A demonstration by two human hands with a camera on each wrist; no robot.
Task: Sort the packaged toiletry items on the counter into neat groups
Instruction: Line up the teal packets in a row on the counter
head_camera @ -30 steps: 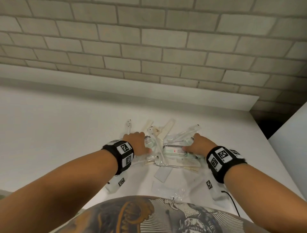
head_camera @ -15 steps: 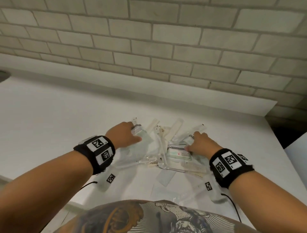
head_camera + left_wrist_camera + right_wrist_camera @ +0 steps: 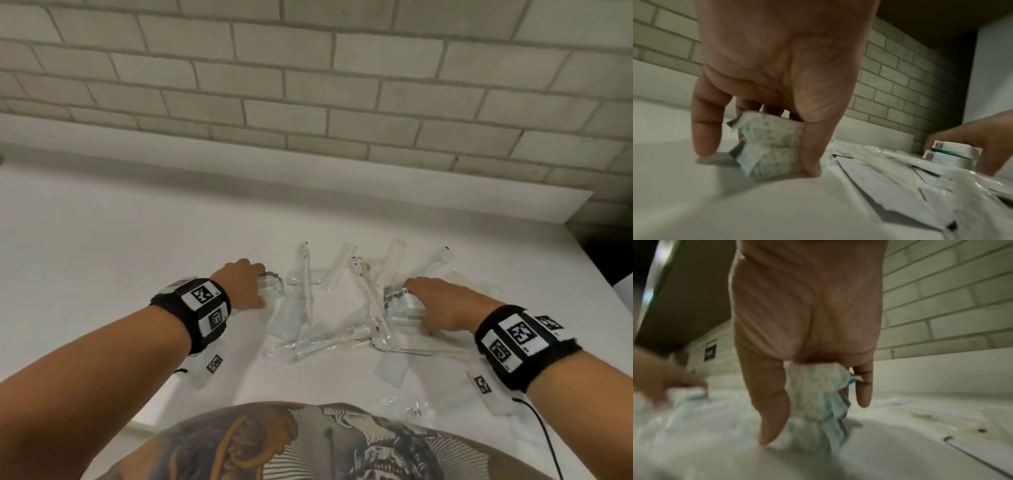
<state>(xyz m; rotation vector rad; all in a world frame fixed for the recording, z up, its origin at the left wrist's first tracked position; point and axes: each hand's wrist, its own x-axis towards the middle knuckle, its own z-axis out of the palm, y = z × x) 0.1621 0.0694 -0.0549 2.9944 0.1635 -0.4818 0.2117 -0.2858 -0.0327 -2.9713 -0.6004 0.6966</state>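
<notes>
Left hand (image 3: 777,73): we are gripping two stacked green-patterned packets (image 3: 774,144) between thumb and fingers, standing on the surface (image 3: 120,257) left of the pile.
Right hand (image 3: 807,321): we are gripping a similar packet stack (image 3: 818,394) at the pile's right.
Between: clear-wrapped items (image 3: 329,308) are lying scattered.

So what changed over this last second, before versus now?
The left hand carried its two stacked green-patterned packets leftward, out of the pile onto bare counter. The right hand kept its grip on its own packets at the pile's right side. The clear-wrapped items between the hands look unmoved.
</notes>
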